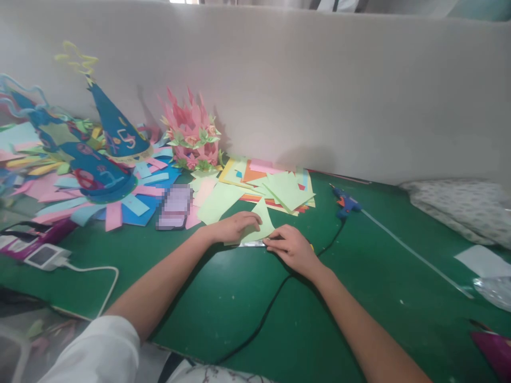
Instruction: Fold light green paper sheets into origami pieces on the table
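Note:
A pale green sheet of paper (261, 222), with one corner pointing up, lies on the green table between my hands. My left hand (235, 227) rests on its left side, fingers bent and pressing down on it. At the lower right edge, my right hand (293, 247) has its fingers pressed together on the paper. A thin, shiny whitish strip (251, 244) shows along the near edge, partly covered by both hands; I cannot tell what it is.
Coloured paper sheets (289, 190) are piled behind my hands. A blue glue gun (346, 202) with a long glue stick lies right, its black cable (265, 316) crossing the table. Left are a phone (174, 207), a pink paper crown (195, 133), blue cone hats (120, 127) and a white charger (46, 256).

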Demonstrator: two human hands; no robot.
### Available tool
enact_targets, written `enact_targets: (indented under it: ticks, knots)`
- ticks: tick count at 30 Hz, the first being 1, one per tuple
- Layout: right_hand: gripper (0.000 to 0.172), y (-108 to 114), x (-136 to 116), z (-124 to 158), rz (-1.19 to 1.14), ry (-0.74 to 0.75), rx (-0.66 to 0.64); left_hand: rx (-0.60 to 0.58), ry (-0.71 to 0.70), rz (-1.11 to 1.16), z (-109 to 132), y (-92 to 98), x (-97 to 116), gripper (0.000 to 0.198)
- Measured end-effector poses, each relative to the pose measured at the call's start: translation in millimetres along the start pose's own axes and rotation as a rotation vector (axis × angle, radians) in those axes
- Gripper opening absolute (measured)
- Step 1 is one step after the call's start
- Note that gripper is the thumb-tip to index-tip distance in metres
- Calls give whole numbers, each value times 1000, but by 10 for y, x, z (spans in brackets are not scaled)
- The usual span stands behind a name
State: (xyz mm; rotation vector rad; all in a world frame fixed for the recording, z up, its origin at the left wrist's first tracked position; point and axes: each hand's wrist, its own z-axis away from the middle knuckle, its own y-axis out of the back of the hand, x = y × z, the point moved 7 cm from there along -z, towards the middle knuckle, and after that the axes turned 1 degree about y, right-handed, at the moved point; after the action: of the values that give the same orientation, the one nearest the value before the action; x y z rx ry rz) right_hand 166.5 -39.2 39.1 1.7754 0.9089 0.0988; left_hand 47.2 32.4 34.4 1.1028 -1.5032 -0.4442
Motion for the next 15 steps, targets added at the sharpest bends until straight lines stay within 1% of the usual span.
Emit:
enact_targets:
  ticks: [4,8,12,15]
  knots:
    - [18,2,-8,8,-9,-8,12,10,-7,5,-6,15,19,45]
    - [18,79,71,57,-31,-29,25,1,-4,29,-8,22,21,44]
    - [17,165,146,99,7,-59,55,-7,5,47,-7,19,-2,39]
    - [18,142,116,80,30,-52,64,9,-5,52,-10,15,-10,34]
